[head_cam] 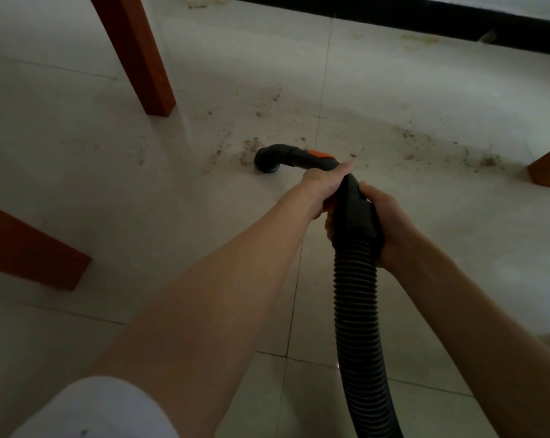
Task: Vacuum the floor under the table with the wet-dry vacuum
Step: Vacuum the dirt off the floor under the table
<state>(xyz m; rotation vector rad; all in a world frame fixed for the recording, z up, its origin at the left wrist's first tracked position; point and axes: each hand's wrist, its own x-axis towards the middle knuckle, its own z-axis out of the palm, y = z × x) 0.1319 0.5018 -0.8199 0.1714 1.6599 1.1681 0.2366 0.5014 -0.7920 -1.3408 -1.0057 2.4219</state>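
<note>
Two hands are wrapping the black vacuum hose [357, 298]: the left grip [322, 192] is closing around the curved handle, the right grip [385, 222] is clasping the cuff just behind it. Ahead of the left grip, the nozzle [267, 159] is touching the tiled floor [109, 184] among scattered dirt [251, 150], between wooden worktop legs [141, 58].

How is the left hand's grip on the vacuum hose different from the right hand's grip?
The left hand grips farther forward, near the orange part; the right hand grips farther back, at the cuff above the ribbed hose. The left comes from the left side, the right from the right. Both are closed around it.
</note>
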